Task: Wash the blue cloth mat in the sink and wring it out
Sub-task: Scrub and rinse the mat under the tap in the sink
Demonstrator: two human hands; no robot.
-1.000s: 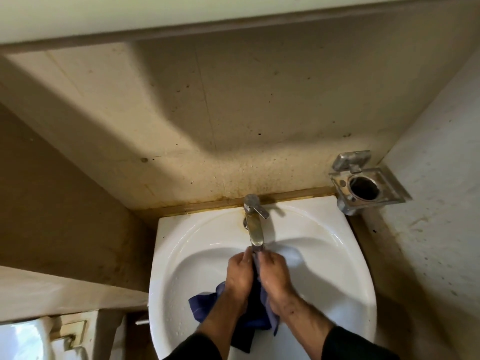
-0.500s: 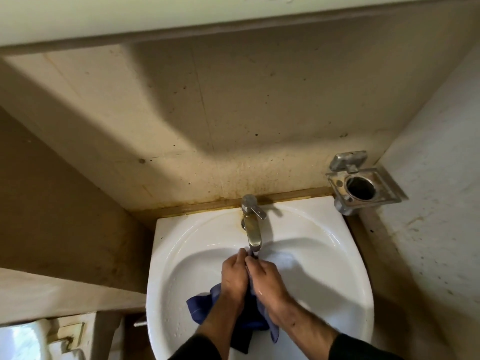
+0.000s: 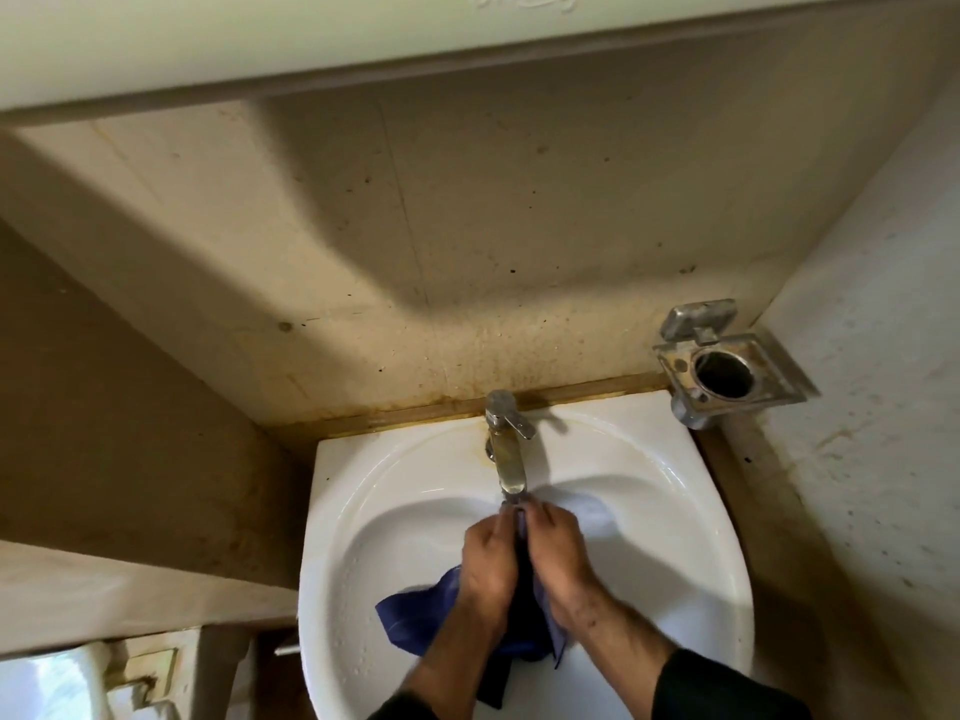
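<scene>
A stained beige wall (image 3: 467,241), speckled with dark spots and browned along its lower edge, is closing in behind a white glazed sink (image 3: 353,511) set into a narrow corner.

The fingers of the left hand (image 3: 491,561) and the right hand (image 3: 558,558) are curling inward and pressing toward each other, pinching a bunched fold of the blue cloth mat (image 3: 415,613) between them, just under the spout of the tap (image 3: 506,449). The fingertips are sitting near the spout's mouth; whether they are touching it cannot be told. The mat is lying inside the basin, its soft, crumpled fabric spreading out to the left of the left wrist and hanging dark and limp below both hands toward the sink's near rim. Dark sleeves (image 3: 727,688) are covering both forearms at the bottom edge.

The tap is dull metal with a short lever handle turned to the right, with rust-coloured staining at its base. A square metal holder (image 3: 727,366) with a round opening is sticking out from the rough white wall at the right. Overhead, a pale ledge (image 3: 260,39) is carrying raised lettering too blurred to read.
</scene>
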